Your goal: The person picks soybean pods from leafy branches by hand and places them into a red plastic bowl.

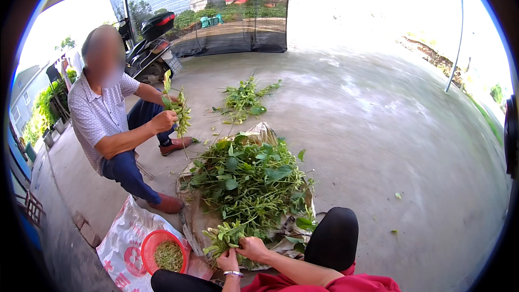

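In front of my knees, my left hand (229, 260), with a silver bangle at the wrist, grips a bunch of green soybean stems with pods (223, 238). My right hand (253, 248) is on the same bunch, fingers closed at its stem end. Just beyond both hands rises a large heap of leafy soybean plants (251, 178), lying on a spread-out woven sack (198, 215). To the left of my left hand is a red plastic basin (148, 247), partly filled with small pale-green pods or beans (168, 256). A white printed woven bag (121, 239) lies under it.
A seated person (107, 109) at the left holds a soybean stalk (181, 115) in both hands. More plants (245, 99) lie on the concrete floor (365, 129) past the heap. A motorcycle (152, 54) stands by a dark mesh screen (227, 36). Bricks (87, 231) lie beside the bag.
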`<move>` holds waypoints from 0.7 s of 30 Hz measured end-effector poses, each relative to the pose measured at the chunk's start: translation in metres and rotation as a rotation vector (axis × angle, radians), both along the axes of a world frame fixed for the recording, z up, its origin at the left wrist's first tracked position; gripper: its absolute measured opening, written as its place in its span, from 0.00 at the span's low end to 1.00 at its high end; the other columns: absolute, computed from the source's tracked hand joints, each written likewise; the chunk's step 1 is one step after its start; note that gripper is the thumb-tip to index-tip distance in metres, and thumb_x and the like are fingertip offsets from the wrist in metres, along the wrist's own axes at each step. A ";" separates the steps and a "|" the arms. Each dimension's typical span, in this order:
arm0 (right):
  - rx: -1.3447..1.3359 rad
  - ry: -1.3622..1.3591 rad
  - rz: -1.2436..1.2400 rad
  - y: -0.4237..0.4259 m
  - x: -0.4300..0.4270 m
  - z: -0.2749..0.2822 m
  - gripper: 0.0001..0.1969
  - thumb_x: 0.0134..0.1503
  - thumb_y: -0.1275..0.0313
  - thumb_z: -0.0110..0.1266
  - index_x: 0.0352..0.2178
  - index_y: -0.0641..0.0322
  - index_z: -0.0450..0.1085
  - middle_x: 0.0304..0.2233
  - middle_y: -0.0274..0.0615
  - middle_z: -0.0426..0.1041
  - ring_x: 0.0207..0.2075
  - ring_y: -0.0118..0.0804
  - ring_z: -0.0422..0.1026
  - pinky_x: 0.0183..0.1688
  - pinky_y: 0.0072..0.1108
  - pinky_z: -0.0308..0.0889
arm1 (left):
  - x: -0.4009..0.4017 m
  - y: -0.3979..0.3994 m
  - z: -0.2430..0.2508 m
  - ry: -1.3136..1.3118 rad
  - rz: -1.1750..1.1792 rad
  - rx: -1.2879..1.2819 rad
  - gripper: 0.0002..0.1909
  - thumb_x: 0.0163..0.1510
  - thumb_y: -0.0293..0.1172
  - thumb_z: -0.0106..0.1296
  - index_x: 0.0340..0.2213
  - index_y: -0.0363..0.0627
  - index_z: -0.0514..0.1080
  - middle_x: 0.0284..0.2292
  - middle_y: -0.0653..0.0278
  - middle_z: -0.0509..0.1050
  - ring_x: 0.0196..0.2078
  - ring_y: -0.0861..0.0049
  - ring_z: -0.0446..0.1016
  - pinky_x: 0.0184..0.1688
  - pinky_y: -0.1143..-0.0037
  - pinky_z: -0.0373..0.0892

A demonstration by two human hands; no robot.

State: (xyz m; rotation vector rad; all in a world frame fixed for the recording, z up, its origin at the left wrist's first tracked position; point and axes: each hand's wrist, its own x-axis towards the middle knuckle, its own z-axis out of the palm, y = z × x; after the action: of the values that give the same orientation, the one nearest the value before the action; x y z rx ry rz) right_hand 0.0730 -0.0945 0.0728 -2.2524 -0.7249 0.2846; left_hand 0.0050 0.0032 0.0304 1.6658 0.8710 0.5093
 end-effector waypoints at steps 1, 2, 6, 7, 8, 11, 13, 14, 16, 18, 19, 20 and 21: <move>-0.004 -0.047 0.063 0.001 0.000 0.004 0.16 0.39 0.59 0.49 0.17 0.64 0.64 0.15 0.49 0.67 0.21 0.48 0.67 0.22 0.31 0.63 | 0.000 0.005 -0.004 -0.030 0.014 -0.055 0.12 0.41 0.32 0.51 0.18 0.31 0.69 0.14 0.67 0.69 0.15 0.86 0.61 0.20 0.79 0.61; -0.004 -0.091 0.098 0.003 -0.003 0.008 0.15 0.39 0.60 0.48 0.18 0.63 0.64 0.16 0.49 0.67 0.21 0.48 0.67 0.22 0.31 0.63 | 0.001 0.016 -0.022 -0.060 0.021 -0.112 0.10 0.40 0.29 0.53 0.18 0.32 0.69 0.15 0.70 0.68 0.15 0.87 0.61 0.19 0.82 0.60; 0.010 -0.123 0.117 -0.006 -0.004 0.002 0.13 0.39 0.62 0.47 0.18 0.63 0.64 0.16 0.49 0.67 0.20 0.48 0.67 0.22 0.32 0.63 | 0.002 0.009 -0.029 -0.089 -0.051 -0.283 0.08 0.39 0.29 0.54 0.21 0.36 0.69 0.15 0.70 0.67 0.13 0.86 0.61 0.13 0.85 0.57; 0.037 -0.130 0.109 -0.005 -0.005 0.004 0.12 0.39 0.63 0.47 0.16 0.63 0.64 0.15 0.49 0.67 0.19 0.48 0.67 0.21 0.32 0.63 | 0.004 0.002 -0.016 -0.209 -0.014 -0.291 0.08 0.40 0.29 0.53 0.21 0.36 0.69 0.15 0.69 0.67 0.12 0.85 0.60 0.12 0.85 0.56; 0.052 -0.116 0.107 -0.004 -0.005 0.007 0.12 0.39 0.63 0.47 0.17 0.63 0.64 0.15 0.49 0.66 0.19 0.48 0.67 0.21 0.32 0.63 | 0.005 0.004 -0.021 -0.210 -0.013 -0.274 0.08 0.40 0.28 0.52 0.23 0.35 0.68 0.16 0.68 0.68 0.13 0.86 0.61 0.12 0.85 0.56; 0.014 -0.053 0.103 -0.001 -0.006 0.018 0.12 0.39 0.64 0.46 0.17 0.65 0.64 0.15 0.52 0.66 0.19 0.50 0.66 0.21 0.33 0.62 | 0.002 0.022 -0.031 -0.105 -0.059 -0.102 0.10 0.42 0.30 0.50 0.24 0.33 0.68 0.19 0.65 0.69 0.16 0.85 0.63 0.15 0.85 0.58; 0.037 -0.015 0.105 -0.007 -0.005 0.019 0.15 0.40 0.62 0.46 0.16 0.66 0.64 0.13 0.52 0.65 0.18 0.49 0.66 0.21 0.33 0.62 | 0.009 0.013 -0.016 -0.115 0.034 0.456 0.12 0.44 0.34 0.49 0.20 0.35 0.68 0.14 0.68 0.67 0.12 0.87 0.60 0.12 0.85 0.54; -0.006 0.022 0.128 -0.010 -0.002 0.019 0.15 0.41 0.62 0.46 0.19 0.66 0.65 0.13 0.52 0.65 0.18 0.49 0.66 0.21 0.33 0.61 | 0.008 0.014 -0.014 -0.108 0.015 0.454 0.12 0.44 0.34 0.49 0.20 0.35 0.68 0.14 0.68 0.67 0.12 0.87 0.60 0.12 0.85 0.54; 0.157 0.150 0.040 -0.008 -0.003 0.010 0.14 0.41 0.62 0.46 0.21 0.66 0.66 0.14 0.52 0.65 0.18 0.48 0.66 0.20 0.32 0.60 | 0.008 0.019 -0.008 -0.052 0.015 -0.122 0.13 0.45 0.35 0.48 0.18 0.37 0.68 0.11 0.70 0.65 0.09 0.87 0.58 0.09 0.85 0.52; 0.317 0.321 0.018 -0.002 0.005 0.000 0.14 0.43 0.64 0.46 0.26 0.67 0.67 0.13 0.48 0.65 0.14 0.38 0.64 0.18 0.28 0.58 | 0.008 0.014 -0.003 -0.054 0.043 -0.200 0.12 0.45 0.35 0.49 0.18 0.39 0.68 0.11 0.71 0.64 0.09 0.88 0.57 0.09 0.85 0.51; 0.318 0.323 0.013 -0.002 0.009 -0.005 0.14 0.43 0.64 0.46 0.26 0.67 0.67 0.13 0.48 0.65 0.14 0.38 0.64 0.18 0.28 0.58 | 0.009 0.011 0.000 -0.063 0.084 -0.277 0.11 0.45 0.36 0.49 0.17 0.41 0.67 0.10 0.73 0.62 0.09 0.89 0.56 0.09 0.85 0.50; 0.353 0.370 0.006 -0.001 0.012 -0.010 0.14 0.45 0.64 0.46 0.25 0.67 0.68 0.12 0.46 0.64 0.14 0.33 0.62 0.18 0.25 0.58 | 0.010 0.003 0.003 -0.116 0.099 -0.364 0.10 0.45 0.36 0.49 0.16 0.44 0.66 0.09 0.75 0.60 0.08 0.90 0.54 0.09 0.86 0.48; 0.388 0.418 0.008 0.001 0.012 -0.010 0.14 0.46 0.65 0.46 0.24 0.68 0.68 0.11 0.45 0.64 0.13 0.27 0.60 0.17 0.23 0.57 | 0.009 0.000 0.006 -0.113 0.104 -0.360 0.10 0.45 0.36 0.49 0.16 0.44 0.66 0.09 0.75 0.60 0.08 0.90 0.54 0.09 0.86 0.48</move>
State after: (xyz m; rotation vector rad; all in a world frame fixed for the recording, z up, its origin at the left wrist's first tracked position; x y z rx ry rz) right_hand 0.0852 -0.0934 0.0633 -1.7466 -0.5135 0.5485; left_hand 0.0141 0.0031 0.0362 1.2574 0.9097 0.4809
